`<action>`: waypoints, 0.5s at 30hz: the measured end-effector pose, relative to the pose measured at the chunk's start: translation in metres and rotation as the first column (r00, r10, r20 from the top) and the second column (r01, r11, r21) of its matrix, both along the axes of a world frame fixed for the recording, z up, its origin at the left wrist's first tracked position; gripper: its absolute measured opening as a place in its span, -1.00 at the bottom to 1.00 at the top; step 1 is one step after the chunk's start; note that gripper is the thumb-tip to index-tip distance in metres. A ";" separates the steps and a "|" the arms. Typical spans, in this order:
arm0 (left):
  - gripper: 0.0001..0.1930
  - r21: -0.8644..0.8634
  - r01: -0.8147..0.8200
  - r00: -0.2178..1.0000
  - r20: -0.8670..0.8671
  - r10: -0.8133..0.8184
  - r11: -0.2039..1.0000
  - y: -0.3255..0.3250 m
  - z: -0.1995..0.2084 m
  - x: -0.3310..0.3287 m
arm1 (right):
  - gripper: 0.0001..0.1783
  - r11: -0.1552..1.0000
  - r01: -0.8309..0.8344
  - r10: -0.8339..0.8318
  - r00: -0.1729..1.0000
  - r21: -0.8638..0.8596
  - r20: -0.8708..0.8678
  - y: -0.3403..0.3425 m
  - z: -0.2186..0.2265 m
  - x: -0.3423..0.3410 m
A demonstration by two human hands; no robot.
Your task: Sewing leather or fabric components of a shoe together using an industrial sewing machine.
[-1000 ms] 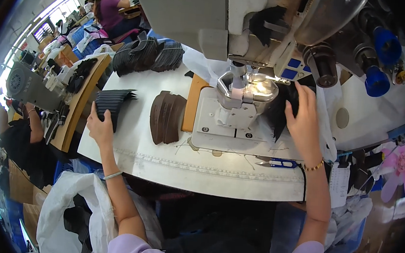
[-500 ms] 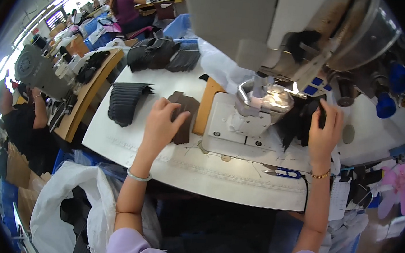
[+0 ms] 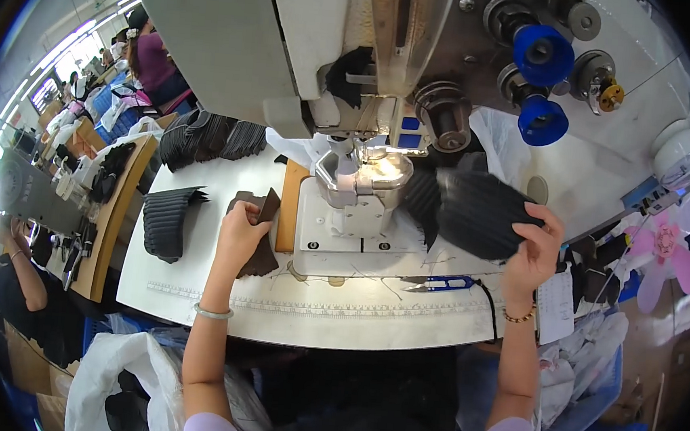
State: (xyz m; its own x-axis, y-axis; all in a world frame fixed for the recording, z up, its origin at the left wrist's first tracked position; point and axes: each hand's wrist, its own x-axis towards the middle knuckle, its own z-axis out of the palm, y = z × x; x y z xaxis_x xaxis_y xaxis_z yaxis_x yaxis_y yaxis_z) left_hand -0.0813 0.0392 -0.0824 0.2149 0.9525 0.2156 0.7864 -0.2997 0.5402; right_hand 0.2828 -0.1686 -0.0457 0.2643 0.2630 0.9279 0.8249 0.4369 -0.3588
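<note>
My left hand pinches the raised edge of a flat dark brown piece, which lies on the white table left of the sewing machine. In my right hand is a black ribbed piece, held by its right edge above the table, right of the lit needle area. It is slightly blurred. More black ribbed material lies partly hidden between it and the machine. A curved stack of black ribbed pieces stands left of my left hand.
Blue-handled thread snips lie near a printed ruler strip. Dark stacks sit at the table's far left. Blue-capped thread tensioners jut from the machine head. A pink fan stands right; a white sack sits below left.
My right hand has lifted the black ribbed piece from beside the machine and brought it nearer. My left hand has closed on the brown piece, raising its edge. The view has shifted right.
</note>
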 end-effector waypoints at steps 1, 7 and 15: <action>-0.67 -0.010 0.001 0.991 0.137 0.001 1.000 0.001 0.002 -0.004 | -0.67 1.000 -0.008 0.008 1.000 0.002 -0.004 -0.004 0.001 0.004; -0.79 -0.085 -0.055 0.898 0.431 0.087 0.995 -0.025 0.045 -0.010 | -0.71 0.668 -0.706 0.654 0.708 -0.235 -0.268 -0.001 0.031 -0.015; -0.80 -0.310 0.830 0.487 0.808 -0.333 0.463 -0.104 0.071 0.056 | -0.65 0.267 -0.637 0.694 0.648 -0.723 -0.315 0.034 0.062 -0.054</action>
State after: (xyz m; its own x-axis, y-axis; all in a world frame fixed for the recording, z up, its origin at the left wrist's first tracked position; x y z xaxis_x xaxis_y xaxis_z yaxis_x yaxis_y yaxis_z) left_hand -0.0256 -0.0643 -0.0117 0.8373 0.5466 -0.0134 -0.0123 0.0433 0.9990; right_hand 0.2293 -0.1341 0.0163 -0.3837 0.8743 0.2974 0.4059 0.4489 -0.7961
